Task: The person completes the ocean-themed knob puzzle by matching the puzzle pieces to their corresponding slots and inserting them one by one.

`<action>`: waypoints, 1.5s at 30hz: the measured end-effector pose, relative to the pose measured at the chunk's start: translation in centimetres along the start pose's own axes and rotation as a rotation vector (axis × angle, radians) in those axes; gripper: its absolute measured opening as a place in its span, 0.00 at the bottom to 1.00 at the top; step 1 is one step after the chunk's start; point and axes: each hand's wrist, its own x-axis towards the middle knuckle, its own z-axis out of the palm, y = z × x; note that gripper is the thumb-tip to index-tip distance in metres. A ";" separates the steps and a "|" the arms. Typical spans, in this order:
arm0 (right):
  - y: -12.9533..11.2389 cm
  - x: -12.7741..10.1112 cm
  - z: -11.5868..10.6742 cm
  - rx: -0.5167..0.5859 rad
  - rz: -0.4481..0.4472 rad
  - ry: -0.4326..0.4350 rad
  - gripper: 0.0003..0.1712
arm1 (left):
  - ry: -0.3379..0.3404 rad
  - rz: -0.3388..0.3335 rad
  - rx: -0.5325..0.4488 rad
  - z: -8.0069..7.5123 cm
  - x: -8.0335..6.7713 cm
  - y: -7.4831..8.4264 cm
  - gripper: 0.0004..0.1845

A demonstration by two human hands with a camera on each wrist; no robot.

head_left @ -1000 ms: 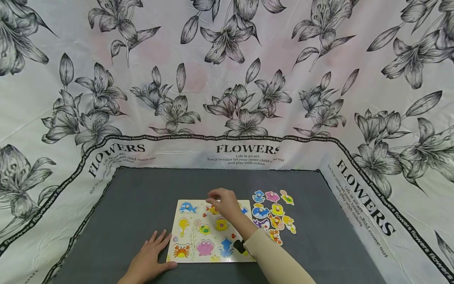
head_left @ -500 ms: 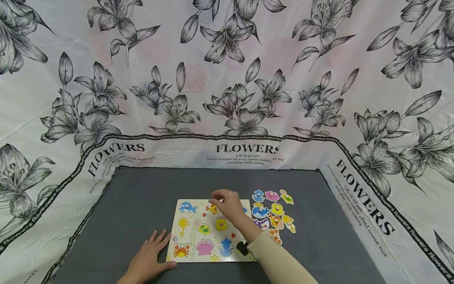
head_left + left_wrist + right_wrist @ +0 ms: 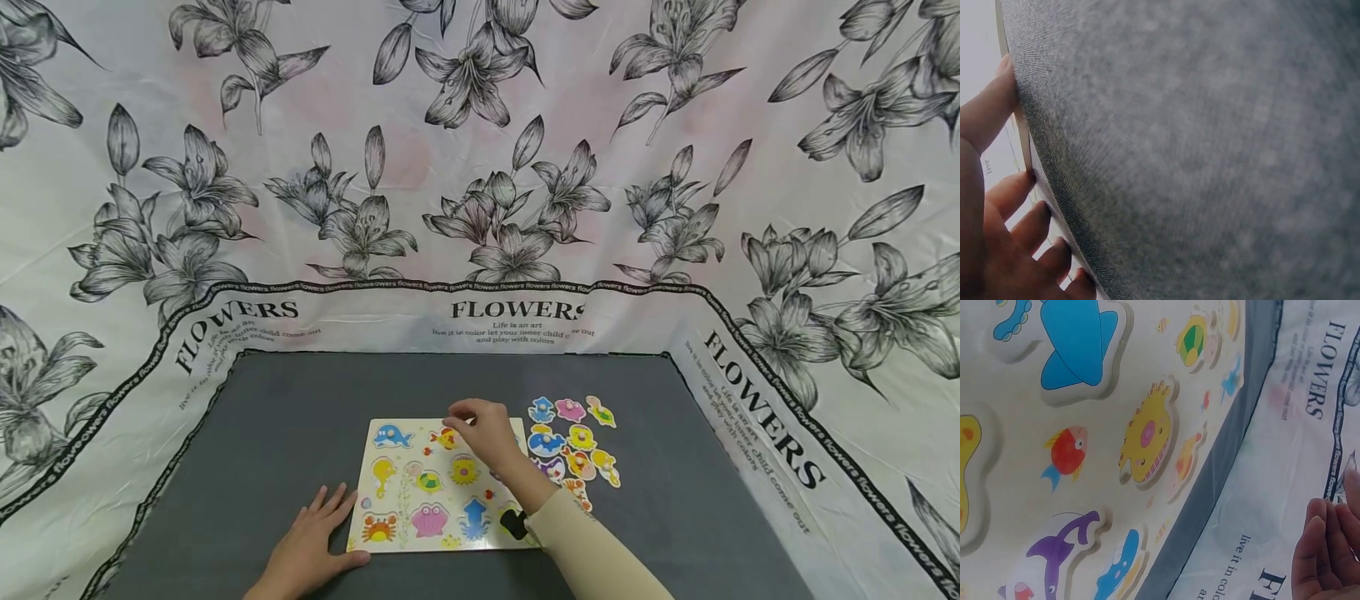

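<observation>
A cream sea-animal puzzle board [image 3: 405, 546] lies on the grey table, with animal pictures in shaped recesses. My left hand [image 3: 307, 542] lies at the board's lower left corner. Its spread fingers touch the left edge, and the thumb [image 3: 994, 103] is along the front edge. Over the back part of the board is my right hand [image 3: 483, 429], bent at the wrist, its thumb and forefinger near each other. In the right wrist view its fingers [image 3: 1316, 550] curl loosely with nothing visible in them. The yellow fish recess [image 3: 1147, 434] shows below the wrist.
Right of the board several loose puzzle pieces are grouped, among them a blue squid [image 3: 542, 408], a pink shell [image 3: 570, 409], a turtle [image 3: 600, 411] and a yellow seahorse [image 3: 605, 467]. The right forearm [image 3: 592, 542] partly covers the crab piece [image 3: 579, 490]. Flower-printed cloth [image 3: 360, 321] borders the table.
The right hand has shifted slightly rightward over the board. The head view has swung a little, moving the whole scene left. The left hand stays at the board's corner.
</observation>
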 end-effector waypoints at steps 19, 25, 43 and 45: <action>0.7 -1.0 -1.3 0.009 0.045 0.062 0.08 | 0.010 0.020 0.026 -0.4 0.2 0.2 0.62; 0.9 -1.5 -2.0 0.012 0.072 0.051 0.09 | 0.008 0.017 0.015 -0.1 0.4 0.2 0.61; 2.2 -3.4 -3.4 0.020 0.124 0.080 0.08 | -0.013 0.015 -0.009 0.0 0.2 0.3 0.61; 2.3 -3.5 -3.5 0.028 0.115 0.084 0.08 | -0.011 0.011 -0.009 0.0 0.1 0.3 0.61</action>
